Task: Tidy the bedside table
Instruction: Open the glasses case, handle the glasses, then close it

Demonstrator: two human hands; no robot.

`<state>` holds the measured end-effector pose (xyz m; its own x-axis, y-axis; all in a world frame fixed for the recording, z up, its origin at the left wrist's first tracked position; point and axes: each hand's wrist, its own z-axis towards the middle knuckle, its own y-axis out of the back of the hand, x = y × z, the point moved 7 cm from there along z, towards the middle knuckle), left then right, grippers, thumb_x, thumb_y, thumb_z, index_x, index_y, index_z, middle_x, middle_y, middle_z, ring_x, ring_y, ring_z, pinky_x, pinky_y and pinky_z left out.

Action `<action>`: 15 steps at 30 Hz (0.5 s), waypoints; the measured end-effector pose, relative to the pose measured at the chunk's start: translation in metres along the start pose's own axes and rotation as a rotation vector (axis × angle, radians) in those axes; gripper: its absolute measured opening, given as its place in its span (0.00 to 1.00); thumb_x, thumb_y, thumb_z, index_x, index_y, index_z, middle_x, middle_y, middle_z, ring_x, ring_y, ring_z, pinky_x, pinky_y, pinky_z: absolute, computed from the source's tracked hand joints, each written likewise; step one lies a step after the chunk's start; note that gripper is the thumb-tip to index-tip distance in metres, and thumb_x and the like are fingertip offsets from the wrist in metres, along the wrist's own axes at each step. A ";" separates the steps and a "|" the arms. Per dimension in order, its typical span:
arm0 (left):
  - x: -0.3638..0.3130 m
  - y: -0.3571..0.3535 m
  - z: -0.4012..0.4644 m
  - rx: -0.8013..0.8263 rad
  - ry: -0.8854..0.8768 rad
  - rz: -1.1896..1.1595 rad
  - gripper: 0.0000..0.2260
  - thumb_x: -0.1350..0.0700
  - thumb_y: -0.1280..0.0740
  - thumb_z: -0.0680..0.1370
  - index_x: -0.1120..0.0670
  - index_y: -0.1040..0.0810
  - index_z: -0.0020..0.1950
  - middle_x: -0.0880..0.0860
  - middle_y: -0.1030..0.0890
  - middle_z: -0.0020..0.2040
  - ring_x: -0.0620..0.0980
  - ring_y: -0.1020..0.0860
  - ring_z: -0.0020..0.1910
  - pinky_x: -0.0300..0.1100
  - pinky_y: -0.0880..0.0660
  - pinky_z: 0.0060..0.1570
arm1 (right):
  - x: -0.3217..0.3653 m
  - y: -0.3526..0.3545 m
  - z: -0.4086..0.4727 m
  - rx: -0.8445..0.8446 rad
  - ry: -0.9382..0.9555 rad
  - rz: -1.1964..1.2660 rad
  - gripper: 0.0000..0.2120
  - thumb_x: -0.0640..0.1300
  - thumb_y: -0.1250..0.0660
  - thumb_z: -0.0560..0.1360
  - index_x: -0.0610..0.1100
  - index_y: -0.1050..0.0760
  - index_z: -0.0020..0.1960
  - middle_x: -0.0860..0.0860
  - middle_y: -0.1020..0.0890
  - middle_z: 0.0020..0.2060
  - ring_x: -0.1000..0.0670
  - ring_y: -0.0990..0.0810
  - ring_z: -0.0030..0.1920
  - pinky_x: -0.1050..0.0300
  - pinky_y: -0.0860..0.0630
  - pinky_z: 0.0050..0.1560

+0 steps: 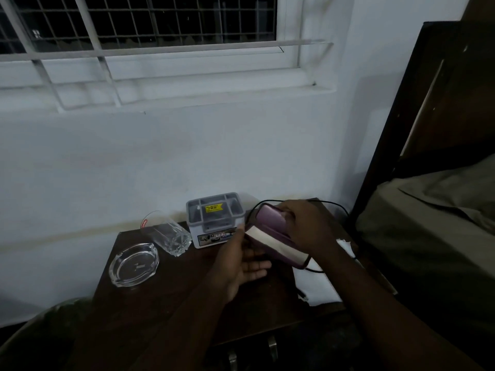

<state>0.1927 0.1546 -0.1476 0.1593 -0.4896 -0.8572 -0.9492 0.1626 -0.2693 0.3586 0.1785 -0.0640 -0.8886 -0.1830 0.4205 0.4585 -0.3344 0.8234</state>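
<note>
The right hand (300,226) grips the purple case (270,236) above the bench (166,295); the left hand (241,266) is spread under it. The glass (168,234), ashtray (134,263) and paper (318,285) still need tidying.

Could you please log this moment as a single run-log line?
right hand: grips purple case | left hand: open beneath it | black cable: trails behind | glass, ashtray: on table

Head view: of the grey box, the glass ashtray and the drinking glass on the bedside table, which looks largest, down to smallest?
1. Grey box, largest.
2 and 3. Glass ashtray and drinking glass look much alike; the ashtray lies nearer the camera and the glass stands tilted, so ranking them is unsure.
</note>
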 end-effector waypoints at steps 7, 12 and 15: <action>0.028 0.051 -0.015 0.073 0.051 -0.358 0.21 0.41 0.41 0.79 0.55 0.20 0.60 0.61 0.15 0.51 0.60 0.15 0.43 0.49 0.19 0.36 | 0.065 -0.041 0.001 0.195 0.258 0.129 0.14 0.41 0.38 0.77 0.47 0.21 0.60 0.48 0.17 0.55 0.49 0.21 0.55 0.57 0.28 0.60; 0.040 0.069 -0.010 0.043 -0.007 -0.451 0.16 0.46 0.41 0.81 0.54 0.22 0.60 0.60 0.14 0.51 0.59 0.15 0.44 0.51 0.18 0.36 | 0.071 -0.055 0.002 0.203 0.281 0.113 0.12 0.53 0.35 0.76 0.51 0.19 0.54 0.52 0.15 0.49 0.53 0.20 0.49 0.61 0.27 0.50; 0.041 0.071 -0.005 0.040 -0.031 -0.480 0.16 0.46 0.41 0.81 0.54 0.22 0.61 0.61 0.15 0.54 0.60 0.15 0.46 0.52 0.18 0.37 | 0.033 -0.032 0.017 -0.012 0.032 0.294 0.15 0.56 0.38 0.76 0.48 0.21 0.39 0.52 0.18 0.34 0.54 0.21 0.37 0.55 0.26 0.39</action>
<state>0.1306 0.1422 -0.1994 0.5859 -0.4915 -0.6443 -0.7550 -0.0422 -0.6544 0.3149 0.1988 -0.0701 -0.7171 -0.3023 0.6280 0.6964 -0.2741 0.6632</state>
